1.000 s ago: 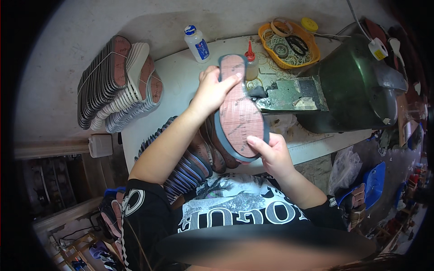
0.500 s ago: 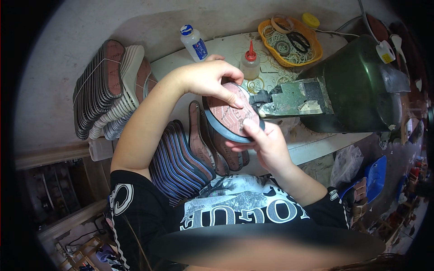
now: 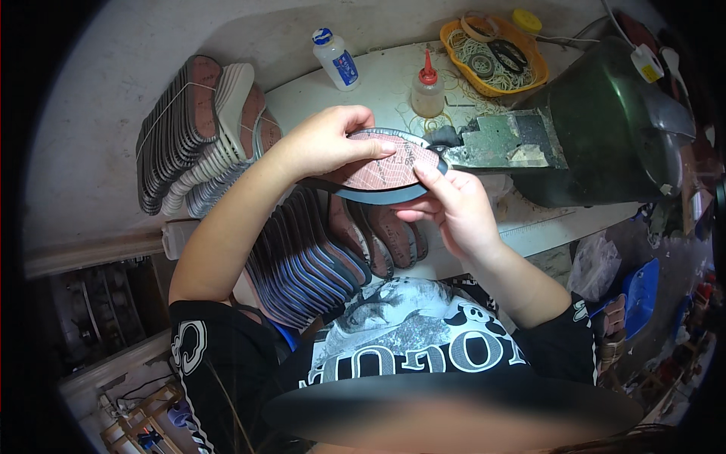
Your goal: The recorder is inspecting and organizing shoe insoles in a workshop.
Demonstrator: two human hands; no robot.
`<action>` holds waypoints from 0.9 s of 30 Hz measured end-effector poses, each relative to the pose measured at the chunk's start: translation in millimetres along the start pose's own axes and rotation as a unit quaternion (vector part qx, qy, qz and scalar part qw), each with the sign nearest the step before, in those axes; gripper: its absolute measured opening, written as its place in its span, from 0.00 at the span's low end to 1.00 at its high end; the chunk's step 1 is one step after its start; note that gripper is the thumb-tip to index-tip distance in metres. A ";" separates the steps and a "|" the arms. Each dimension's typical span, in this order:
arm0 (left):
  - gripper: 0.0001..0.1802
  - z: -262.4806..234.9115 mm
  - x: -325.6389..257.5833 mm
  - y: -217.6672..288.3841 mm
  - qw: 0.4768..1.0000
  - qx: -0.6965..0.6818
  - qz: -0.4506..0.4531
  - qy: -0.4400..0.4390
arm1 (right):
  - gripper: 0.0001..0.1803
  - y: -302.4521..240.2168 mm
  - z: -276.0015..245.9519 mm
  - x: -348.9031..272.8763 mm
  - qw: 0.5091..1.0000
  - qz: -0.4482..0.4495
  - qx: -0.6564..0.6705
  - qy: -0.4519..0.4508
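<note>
A shoe insole (image 3: 370, 168), pinkish with printed lines and a dark, blue-grey edge, is held up in front of me between both hands. My left hand (image 3: 333, 142) grips its left and far side, the thumb lying on the pink face. My right hand (image 3: 454, 203) pinches the right end, thumb on top and fingers curled beneath. That end is at the small dark tip of a green machine (image 3: 499, 144); I cannot tell whether they touch. Below my left forearm stand rows of striped insoles (image 3: 302, 253), with a few pink ones (image 3: 397, 234) beside them.
Tied bundles of insoles (image 3: 181, 129) stand at the far left. A white bottle with a blue cap (image 3: 335, 60) and a red-tipped squeeze bottle (image 3: 428, 94) are on the white table (image 3: 378, 68). A yellow basket (image 3: 522, 87) holds rubber bands and tape rolls. Lower right is a blue bin (image 3: 641, 299).
The insole has tilted, so its face looks narrower and its edge lies flatter. My left hand has slid left along it. The whole view has shifted slightly.
</note>
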State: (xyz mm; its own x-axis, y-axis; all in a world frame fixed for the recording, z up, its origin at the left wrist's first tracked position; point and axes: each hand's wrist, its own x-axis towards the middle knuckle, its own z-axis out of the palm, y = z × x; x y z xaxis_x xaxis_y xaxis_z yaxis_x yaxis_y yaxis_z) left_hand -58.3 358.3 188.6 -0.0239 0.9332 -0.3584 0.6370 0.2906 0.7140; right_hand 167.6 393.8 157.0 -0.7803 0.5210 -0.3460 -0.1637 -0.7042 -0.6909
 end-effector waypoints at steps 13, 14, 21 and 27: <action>0.25 38.6 -26.3 16.6 0.976 -0.163 -0.141 0.026 | 0.15 -6.7 -12.5 -1.0 0.997 -0.040 -0.066 -0.014; 0.26 40.9 -28.5 21.5 0.970 -0.181 -0.159 0.016 | 0.14 -5.3 -16.0 -3.9 0.996 -0.031 -0.082 -0.029; 0.32 44.7 -41.5 45.8 0.941 -0.269 -0.200 -0.054 | 0.14 -3.6 -27.5 -25.2 0.981 -0.028 -0.187 -0.041; 0.20 46.0 -42.1 31.5 0.934 -0.318 -0.161 -0.010 | 0.15 -15.9 -20.7 -5.8 0.977 -0.039 -0.200 -0.056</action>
State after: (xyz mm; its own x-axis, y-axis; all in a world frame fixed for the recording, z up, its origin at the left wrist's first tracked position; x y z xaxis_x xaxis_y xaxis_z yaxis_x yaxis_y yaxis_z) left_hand -1.9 318.5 198.5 -0.1167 0.7734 -0.6231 0.0133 0.6286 0.7776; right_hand 187.3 412.1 156.8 -0.8399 0.4938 -0.2253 0.0053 -0.4077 -0.9131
